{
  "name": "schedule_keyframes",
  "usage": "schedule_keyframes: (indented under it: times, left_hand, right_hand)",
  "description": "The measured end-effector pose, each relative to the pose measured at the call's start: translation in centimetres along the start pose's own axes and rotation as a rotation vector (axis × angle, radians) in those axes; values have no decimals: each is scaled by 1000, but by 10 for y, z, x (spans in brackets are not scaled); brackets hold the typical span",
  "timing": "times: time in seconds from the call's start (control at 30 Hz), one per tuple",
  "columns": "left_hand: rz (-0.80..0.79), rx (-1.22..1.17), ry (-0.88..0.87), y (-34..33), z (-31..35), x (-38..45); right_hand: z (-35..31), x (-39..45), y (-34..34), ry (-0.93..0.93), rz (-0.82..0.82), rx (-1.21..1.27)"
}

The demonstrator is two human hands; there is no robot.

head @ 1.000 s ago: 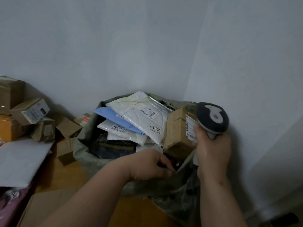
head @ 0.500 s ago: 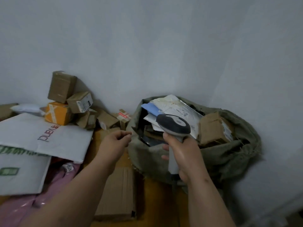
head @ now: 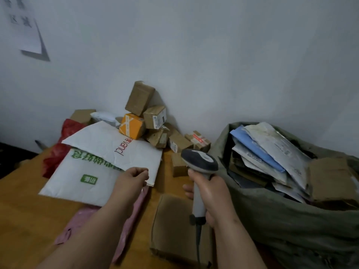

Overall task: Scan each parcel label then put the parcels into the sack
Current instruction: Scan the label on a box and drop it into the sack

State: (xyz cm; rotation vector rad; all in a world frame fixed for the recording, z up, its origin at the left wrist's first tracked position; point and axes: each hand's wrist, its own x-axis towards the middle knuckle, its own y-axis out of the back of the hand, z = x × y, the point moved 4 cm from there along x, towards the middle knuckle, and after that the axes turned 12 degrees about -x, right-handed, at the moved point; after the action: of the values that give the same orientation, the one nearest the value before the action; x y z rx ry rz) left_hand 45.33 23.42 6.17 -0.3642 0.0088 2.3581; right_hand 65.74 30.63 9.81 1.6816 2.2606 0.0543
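Having left the sack [head: 291, 220], left hand [head: 134, 177] loosely curled, empty; right hand [head: 211, 197] gripping scanner [head: 200, 162].

Green sack [head: 287, 226] brimming with parcels [head: 272, 152]; more parcels [head: 147, 121] piled left.

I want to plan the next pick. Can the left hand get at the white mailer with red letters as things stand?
Probably yes. The left hand holds nothing and hovers at the near edge of the white mailer with red letters; nothing lies between them, though the orange box sits at its far edge.

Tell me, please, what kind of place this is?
Probably a small parcel sorting room. Boxes are piled against the wall, a green sack is full of parcels, and the right hand holds a barcode scanner.
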Motion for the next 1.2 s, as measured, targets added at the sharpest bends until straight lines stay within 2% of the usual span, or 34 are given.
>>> schedule_keyframes:
  times: [0.13, 0.3, 0.5, 0.73, 0.93, 1.07, 1.2]
  left_hand:
    - [74, -12, 50, 14, -4, 23]
    - [130, -24, 22, 23, 8, 60]
    - [104, 73, -42, 13, 33, 118]
    - [-16, 175, -138, -31, 65, 234]
    - [2, 502, -350, -55, 81, 328]
    - [-61, 772, -468, -86, 83, 367]
    - [-127, 828, -418, -100, 73, 392]
  right_hand:
    - [0, 34, -29, -16, -62, 43]
    - [-12, 73, -61, -19, -88, 143]
    - [-29, 118, -97, -49, -89, 194]
    - [-50, 196, -131, -142, 14, 244]
    - [-55, 252, -162, -149, -4, 275]
    - [-40, 271, -175, -182, 34, 273]
    - [-34, 283, -180, -192, 71, 273]
